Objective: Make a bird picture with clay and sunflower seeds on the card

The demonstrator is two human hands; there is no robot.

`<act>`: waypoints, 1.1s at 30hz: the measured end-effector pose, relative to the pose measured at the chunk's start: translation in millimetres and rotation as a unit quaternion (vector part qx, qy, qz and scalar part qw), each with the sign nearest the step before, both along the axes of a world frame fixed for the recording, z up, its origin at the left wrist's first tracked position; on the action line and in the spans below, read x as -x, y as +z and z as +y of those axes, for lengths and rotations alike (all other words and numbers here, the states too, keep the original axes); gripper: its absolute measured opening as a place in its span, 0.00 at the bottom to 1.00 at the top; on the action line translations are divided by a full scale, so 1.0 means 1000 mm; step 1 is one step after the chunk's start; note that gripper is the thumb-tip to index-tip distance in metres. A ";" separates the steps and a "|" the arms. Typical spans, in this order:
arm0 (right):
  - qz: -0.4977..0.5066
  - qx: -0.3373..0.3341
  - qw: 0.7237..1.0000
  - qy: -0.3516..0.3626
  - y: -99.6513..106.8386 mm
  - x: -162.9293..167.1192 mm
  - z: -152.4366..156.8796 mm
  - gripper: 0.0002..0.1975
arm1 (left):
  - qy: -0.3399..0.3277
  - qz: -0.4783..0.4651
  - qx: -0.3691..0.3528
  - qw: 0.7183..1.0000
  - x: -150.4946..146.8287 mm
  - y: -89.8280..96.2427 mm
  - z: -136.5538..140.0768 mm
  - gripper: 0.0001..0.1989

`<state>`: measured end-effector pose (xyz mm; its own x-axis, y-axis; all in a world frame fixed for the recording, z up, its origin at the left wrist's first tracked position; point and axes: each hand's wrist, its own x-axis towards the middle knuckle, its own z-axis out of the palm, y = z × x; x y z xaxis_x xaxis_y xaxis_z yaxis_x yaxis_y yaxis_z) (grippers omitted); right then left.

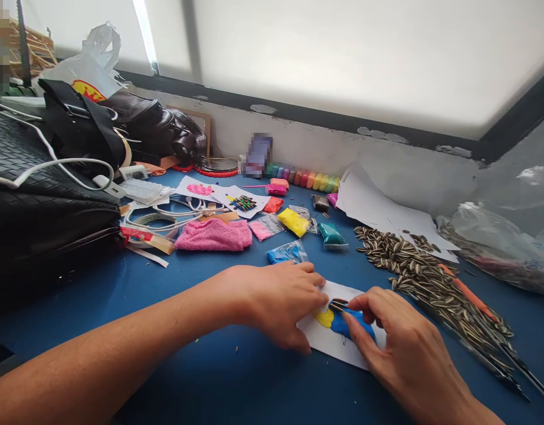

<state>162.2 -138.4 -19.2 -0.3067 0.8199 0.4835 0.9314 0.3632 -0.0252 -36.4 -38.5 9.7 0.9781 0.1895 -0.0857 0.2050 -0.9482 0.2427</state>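
A white paper card (pixel 331 345) lies on the table, bearing a patch of blue clay (pixel 349 324) with yellow clay (pixel 325 317) at its left end. A few striped sunflower seeds (pixel 338 304) sit at the upper edge of the blue patch. My left hand (pixel 283 304) rests on the card's left side, fingers spread and holding nothing. Over the blue clay, the thumb and index finger of my right hand (pixel 389 327) pinch at a sunflower seed; the fingertips partly cover it.
Loose sunflower seeds (pixel 431 283) are heaped at the right, with an orange-handled tool (pixel 469 292) among them. Clay packets, including a yellow one (pixel 294 222) and a teal one (pixel 333 235), lie beyond my hands. A pink cloth (pixel 214 235) and a black bag (pixel 55 206) occupy the left.
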 end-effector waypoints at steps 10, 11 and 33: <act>0.010 0.035 0.984 -0.177 0.016 -0.080 0.024 0.15 | 0.066 -0.058 0.078 0.993 -0.006 -0.006 0.001 0.20; 0.008 0.038 0.983 -0.180 0.015 -0.088 0.026 0.17 | 0.061 -0.069 0.083 0.992 -0.007 -0.007 0.001 0.22; -0.027 0.085 0.981 -0.170 -0.005 -0.092 0.027 0.08 | 0.032 -0.151 0.155 0.976 -0.023 -0.041 0.004 0.41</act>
